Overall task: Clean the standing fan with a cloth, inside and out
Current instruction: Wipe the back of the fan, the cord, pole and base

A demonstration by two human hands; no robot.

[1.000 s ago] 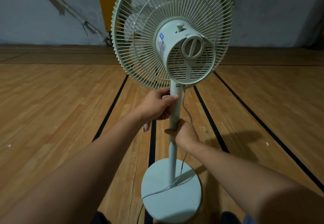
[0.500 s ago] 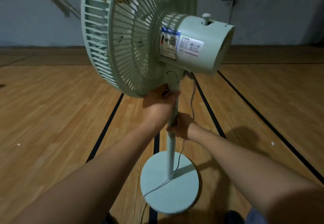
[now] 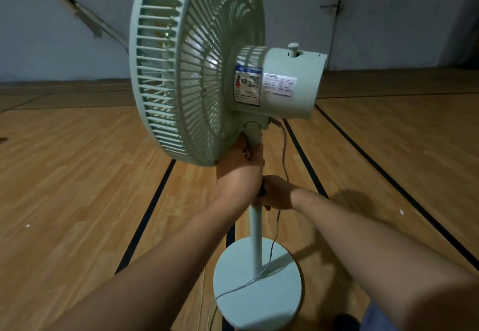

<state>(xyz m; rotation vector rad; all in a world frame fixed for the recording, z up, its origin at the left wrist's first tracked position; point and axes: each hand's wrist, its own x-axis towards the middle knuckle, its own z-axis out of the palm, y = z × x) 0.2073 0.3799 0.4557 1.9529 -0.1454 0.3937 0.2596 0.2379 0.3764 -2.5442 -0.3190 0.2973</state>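
A pale green standing fan stands in front of me, its grille (image 3: pixel 191 71) facing left and its motor housing (image 3: pixel 285 81) pointing right, seen side-on. The pole (image 3: pixel 255 229) runs down to a round base (image 3: pixel 259 299). My left hand (image 3: pixel 241 164) grips the pole just under the fan's neck. Directly below it, my right hand (image 3: pixel 277 193) grips the pole too. No cloth is in view.
The fan's grey cord (image 3: pixel 283 149) hangs from the neck, passes my right hand and trails over the base. Wooden floor with black lines (image 3: pixel 145 219) spreads all around. A grey wall (image 3: pixel 388 19) stands behind, with a slanted rail (image 3: pixel 77 9) at the left.
The fan has turned from showing its back to me to side-on, grille to the left. Both hands have stayed gripping the pole, moving a little with it.
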